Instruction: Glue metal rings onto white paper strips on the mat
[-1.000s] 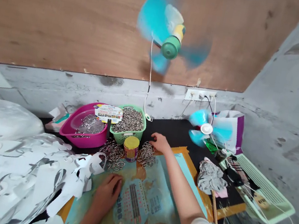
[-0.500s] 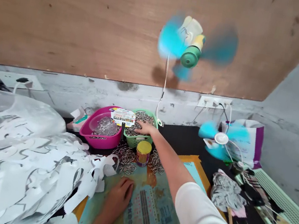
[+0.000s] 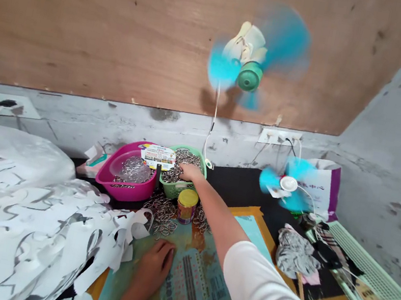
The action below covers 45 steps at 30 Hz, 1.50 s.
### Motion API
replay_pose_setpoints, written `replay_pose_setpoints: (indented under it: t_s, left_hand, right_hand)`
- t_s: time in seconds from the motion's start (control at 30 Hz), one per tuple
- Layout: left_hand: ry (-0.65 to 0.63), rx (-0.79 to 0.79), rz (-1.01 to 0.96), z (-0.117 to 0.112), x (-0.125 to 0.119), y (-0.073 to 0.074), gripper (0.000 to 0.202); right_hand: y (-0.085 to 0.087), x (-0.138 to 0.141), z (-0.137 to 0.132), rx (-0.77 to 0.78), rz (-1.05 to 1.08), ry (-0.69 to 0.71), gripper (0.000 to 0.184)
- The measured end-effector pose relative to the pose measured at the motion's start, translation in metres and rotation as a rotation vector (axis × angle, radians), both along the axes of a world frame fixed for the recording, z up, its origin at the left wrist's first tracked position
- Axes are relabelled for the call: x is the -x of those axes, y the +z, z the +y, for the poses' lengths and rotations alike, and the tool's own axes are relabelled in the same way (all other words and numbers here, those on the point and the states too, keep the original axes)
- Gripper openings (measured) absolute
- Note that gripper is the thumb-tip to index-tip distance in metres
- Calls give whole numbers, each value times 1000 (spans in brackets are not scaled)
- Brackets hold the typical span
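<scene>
Your right hand [image 3: 191, 172] rests its fingers on the metal rings [image 3: 185, 160] in the green basket [image 3: 173, 192], grip unclear, while your left hand [image 3: 152, 271] lies loosely curled on the printed mat [image 3: 198, 294].

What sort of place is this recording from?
Likely a makeshift workshop for home piecework: a rough concrete wall, plywood board, a small electric fan, and a green plastic basket heaped with metal rings.
</scene>
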<state>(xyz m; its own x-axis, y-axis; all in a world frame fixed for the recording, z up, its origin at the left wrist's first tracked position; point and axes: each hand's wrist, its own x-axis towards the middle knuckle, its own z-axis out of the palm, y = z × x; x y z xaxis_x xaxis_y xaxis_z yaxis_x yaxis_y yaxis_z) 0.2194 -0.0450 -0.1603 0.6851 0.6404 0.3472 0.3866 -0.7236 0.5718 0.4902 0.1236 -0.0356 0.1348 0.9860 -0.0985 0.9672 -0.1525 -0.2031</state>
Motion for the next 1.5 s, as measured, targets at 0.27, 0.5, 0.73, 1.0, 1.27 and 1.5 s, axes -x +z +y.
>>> replay_pose_setpoints:
  t_s: [0.27, 0.5, 0.73, 1.0, 1.27, 1.5]
  left_hand:
    - [-8, 35, 18, -1, 1, 3, 21]
    - [-19, -4, -9, 1, 0, -1, 22]
    - [-15, -30, -35, 2, 0, -6, 23]
    - [-10, -53, -33, 2, 0, -10, 23]
    - [1, -65, -48, 1, -3, -7, 24]
    - [-10, -36, -40, 0, -2, -6, 23]
  right_hand:
    - [-3, -5, -1, -13, 55, -117, 34]
    - [-1, -9, -3, -88, 69, -227, 36]
    - [4, 0, -10, -14, 42, -184, 39]
    - [7, 0, -11, 39, 30, -115, 39]
    - [3, -3, -9, 26, 28, -40, 36]
    - [2, -4, -8, 18, 29, -75, 34]
